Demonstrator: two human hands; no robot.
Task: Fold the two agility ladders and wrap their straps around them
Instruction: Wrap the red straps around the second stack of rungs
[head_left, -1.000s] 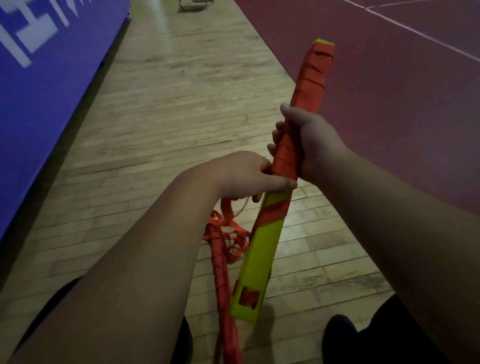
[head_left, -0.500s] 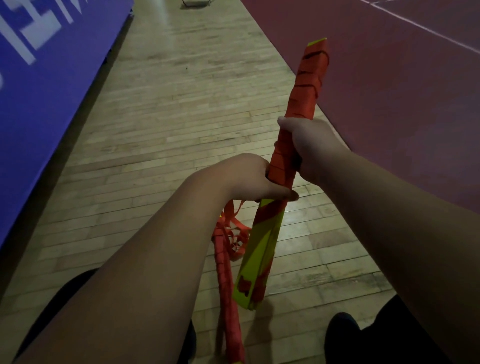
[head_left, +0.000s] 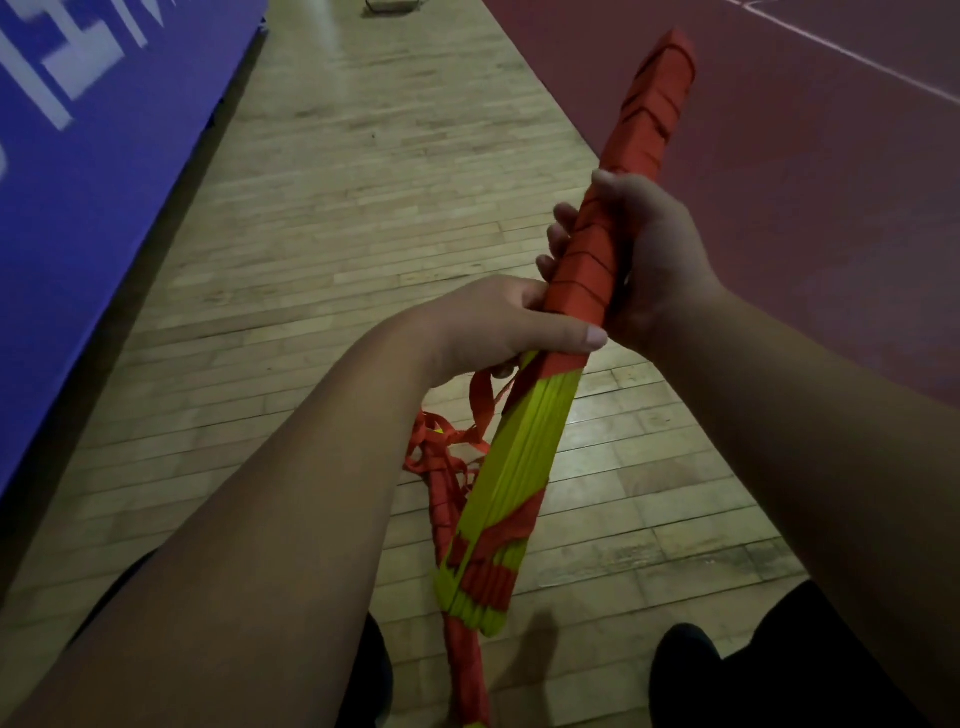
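Roughly halfway through, I'd say. Starting left, past the blue wall pad (head_left: 104, 208), one agility ladder (head_left: 445, 509) lies on the wooden floor (head_left: 337, 234) by the person's knees. It is folded and wound in red along what I can see of it. A tangle of strap sits at its far end, and I can't tell which ladder that belongs to. The left hand (head_left: 498, 327) grips the second ladder (head_left: 524, 467) at the lower edge of its wrap, thumb laid across the front, with a loose strap tail (head_left: 480, 405) hanging just below. That bundle is held tilted, off the floor, its upper half bound in red strap (head_left: 654, 114) and its lower half mostly bare yellow-green. The right hand (head_left: 649, 260) is curled round the wrapped part above. What remains, I reckon, is winding down the bare half.
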